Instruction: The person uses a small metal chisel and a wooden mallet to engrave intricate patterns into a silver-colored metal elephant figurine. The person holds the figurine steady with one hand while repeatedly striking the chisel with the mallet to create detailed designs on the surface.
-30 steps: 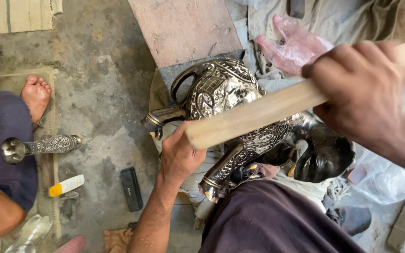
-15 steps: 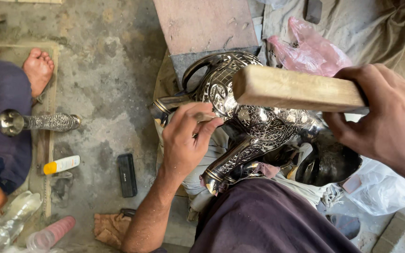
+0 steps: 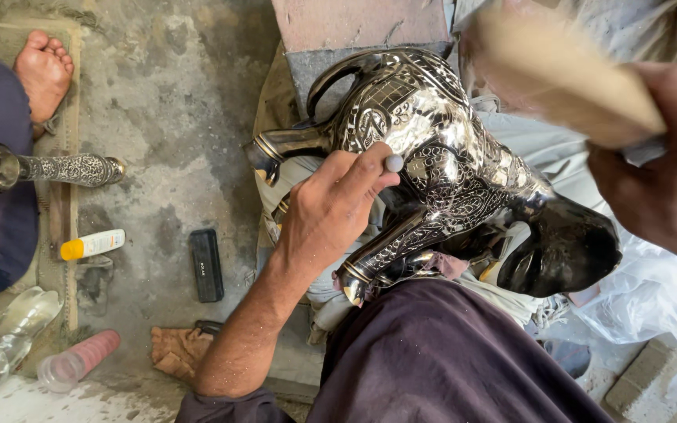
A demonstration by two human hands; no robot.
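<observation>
Metal figure (image 3: 440,157), an engraved silver animal shape with legs and a curved handle-like part, lies on its side across the person's lap, at the centre of the view. The left hand (image 3: 334,207) is at about 8 o'clock from the middle of the figure, with the fingers curled closed around a small punch (image 3: 393,163); only its rounded grey top shows between thumb and forefinger, and the hand rests against the engraved body. The right hand (image 3: 660,180) is at 3 o'clock from the figure, well above it, and its fingers are wrapped tight on a wooden block (image 3: 566,78); this block is blurred and points toward 11 o'clock. A dark glossy part (image 3: 566,247) of the figure lies at 4 o'clock, under the right hand. On the concrete floor at 9 o'clock are a black rectangular case (image 3: 206,265), a white tube with a yellow cap (image 3: 92,244), and another engraved metal piece (image 3: 48,167) beside another person's bare foot (image 3: 43,72). A pink cup (image 3: 78,361) lies at 7 o'clock.
</observation>
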